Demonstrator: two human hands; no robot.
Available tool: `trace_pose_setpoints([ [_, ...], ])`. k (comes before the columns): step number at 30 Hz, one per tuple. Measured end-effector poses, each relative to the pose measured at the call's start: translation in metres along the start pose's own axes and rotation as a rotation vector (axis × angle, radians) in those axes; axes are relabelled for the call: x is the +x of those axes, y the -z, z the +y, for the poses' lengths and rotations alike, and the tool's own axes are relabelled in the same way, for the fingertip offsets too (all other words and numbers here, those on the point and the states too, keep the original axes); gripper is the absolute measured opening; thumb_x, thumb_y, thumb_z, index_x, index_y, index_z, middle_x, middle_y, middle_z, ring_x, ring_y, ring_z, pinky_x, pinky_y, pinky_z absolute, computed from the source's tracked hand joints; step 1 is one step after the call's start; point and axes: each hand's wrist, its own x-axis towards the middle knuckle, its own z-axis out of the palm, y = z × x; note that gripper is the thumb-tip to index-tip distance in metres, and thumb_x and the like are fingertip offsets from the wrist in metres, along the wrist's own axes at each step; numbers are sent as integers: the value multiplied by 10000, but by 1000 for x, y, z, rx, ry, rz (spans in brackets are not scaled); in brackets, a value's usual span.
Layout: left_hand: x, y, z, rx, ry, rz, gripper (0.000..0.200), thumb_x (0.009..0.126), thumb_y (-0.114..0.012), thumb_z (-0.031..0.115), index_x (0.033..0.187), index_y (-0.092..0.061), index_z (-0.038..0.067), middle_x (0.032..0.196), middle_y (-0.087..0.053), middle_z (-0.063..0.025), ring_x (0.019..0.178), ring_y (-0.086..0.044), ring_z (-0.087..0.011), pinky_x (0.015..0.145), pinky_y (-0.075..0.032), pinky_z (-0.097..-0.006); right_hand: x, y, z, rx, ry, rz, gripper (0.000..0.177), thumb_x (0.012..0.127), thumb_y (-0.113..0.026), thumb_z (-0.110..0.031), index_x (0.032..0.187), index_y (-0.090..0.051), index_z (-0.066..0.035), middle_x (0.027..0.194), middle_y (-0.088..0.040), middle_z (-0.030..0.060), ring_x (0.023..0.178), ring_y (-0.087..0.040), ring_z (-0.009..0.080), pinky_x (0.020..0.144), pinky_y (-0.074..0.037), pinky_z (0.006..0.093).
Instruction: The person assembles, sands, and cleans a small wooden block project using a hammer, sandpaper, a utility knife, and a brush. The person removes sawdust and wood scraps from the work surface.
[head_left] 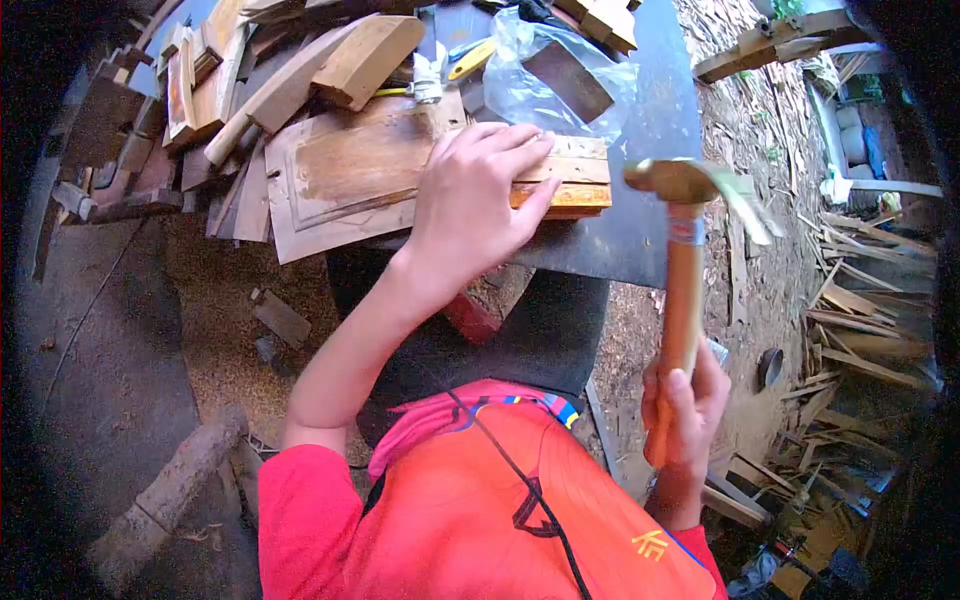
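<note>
**Head view: hammer raised beside a hand pressing wood flat**

Head camera looks down at the left hand [475,195], whose grip is open: palm and fingers lie flat on a stack of wooden strips [578,178] at the edge of the dark bench [650,100], closing round nothing. The strips rest just beside a carved wooden panel [340,185]. The right hand [685,410] has its grip closed tight round the lower end of the hammer [684,270], which stands upright, head up, near the strips' right end but clear of them.

The fingertips lie close to that end, so a blow landing off line could well catch them. Holding so low on the handle probably lessens control. The strips overhang the bench edge and might tip or slide under a strike. Offcuts [300,70] and a plastic bag [560,75] crowd the far side.
</note>
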Motion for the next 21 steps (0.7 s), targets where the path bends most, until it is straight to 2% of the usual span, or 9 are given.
trace_pose_setpoints([
  [1,-1,1,0,-25,10,-2,455,916,-857,297,1284,-816,32,1333,-790,-153,1248,-715,-358,1131,-520,-495,4,7,9,28,50,3,746,1032,-747,-545,1444,-574,53,739,-583,23,499,-513,83,427,-398,243],
  [3,1,6,-3,-75,20,-1,536,897,-892,332,1323,-799,20,1383,-774,-179,1302,-702,-382,1172,-509,-501,20,13,24,50,112,85,713,1065,-727,-460,1525,-524,46,753,-598,29,502,-523,88,435,-409,251],
  [4,0,12,-4,-89,22,11,664,869,-937,366,1395,-759,2,1442,-749,-203,1386,-668,-401,1221,-484,-504,28,18,32,63,117,128,732,1070,-729,-400,1596,-490,50,769,-612,24,527,-534,84,451,-419,255],
  [5,0,21,-3,-74,25,8,675,867,-944,350,1411,-748,2,1445,-749,-202,1393,-668,-393,1222,-485,-496,36,22,36,76,119,174,763,1075,-731,-341,1668,-457,54,784,-625,19,552,-546,80,467,-430,259],
  [6,-1,33,-1,-59,29,4,688,864,-950,335,1427,-738,1,1448,-749,-201,1399,-668,-386,1223,-486,-489,47,24,38,92,152,185,698,1094,-697,-257,1675,-457,45,787,-626,17,568,-552,82,480,-437,254],
  [9,-14,52,-2,-101,69,-14,700,845,-971,248,1457,-726,10,1460,-744,-201,1416,-669,-362,1220,-492,-465,79,33,52,63,152,300,650,1111,-664,-193,1686,-456,28,807,-634,15,614,-569,79,512,-454,247],
  [13,-34,60,0,-63,186,-24,821,835,-975,226,1558,-647,17,1452,-753,-171,1391,-687,-335,1212,-496,-450,105,41,78,128,193,398,619,1143,-658,-225,1689,-470,-1,844,-641,22,668,-580,83,552,-475,241],
  [18,-46,56,2,-34,284,-24,923,826,-980,225,1629,-572,25,1482,-742,-149,1382,-693,-308,1215,-489,-452,103,52,98,277,162,402,468,1158,-632,-300,1496,-555,16,840,-595,57,648,-562,100,507,-465,256],
  [21,-45,54,1,-25,288,-33,956,806,-992,213,1638,-561,22,1493,-734,-160,1391,-691,-313,1224,-484,-452,96,64,111,357,162,384,443,1160,-627,-304,1468,-556,6,857,-602,68,642,-557,107,503,-467,258],
])
